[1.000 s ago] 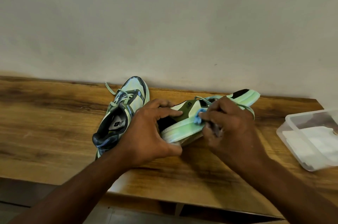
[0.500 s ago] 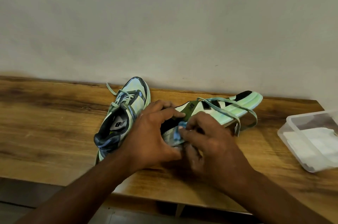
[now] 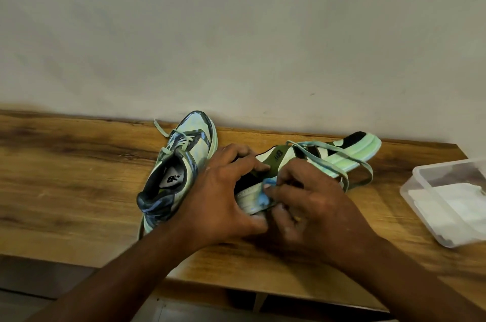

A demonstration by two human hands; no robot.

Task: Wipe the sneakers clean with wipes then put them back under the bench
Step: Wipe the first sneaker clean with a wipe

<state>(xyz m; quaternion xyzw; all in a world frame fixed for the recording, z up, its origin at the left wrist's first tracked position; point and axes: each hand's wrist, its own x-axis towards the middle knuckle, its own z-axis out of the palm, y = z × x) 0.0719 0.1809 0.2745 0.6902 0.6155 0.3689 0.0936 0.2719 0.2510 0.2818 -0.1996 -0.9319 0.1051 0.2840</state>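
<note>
Task judged mid-way, wiping phase. One sneaker was tipped on its side on the wooden counter, sole edge twd the wall, laces trailing loose. It was gripped at the heel end by the left hand, fingers curled over the collar, thumb under the sole. A small blue wipe was pinched in the right hand and pressed against the heel/midsole side; fingers curled tight, nothing else held. 2nd sneaker was stood upright just left of the hands, touched by neither; whether it was already wiped cannot be told. A clear plastic tub w/ white wipes inside was seen at the right edge, well apart from the shoes. Left to do, by judgement: rest of the tipped shoe, poss. the other one, then both put back under the counter; neither was there yet.
</note>
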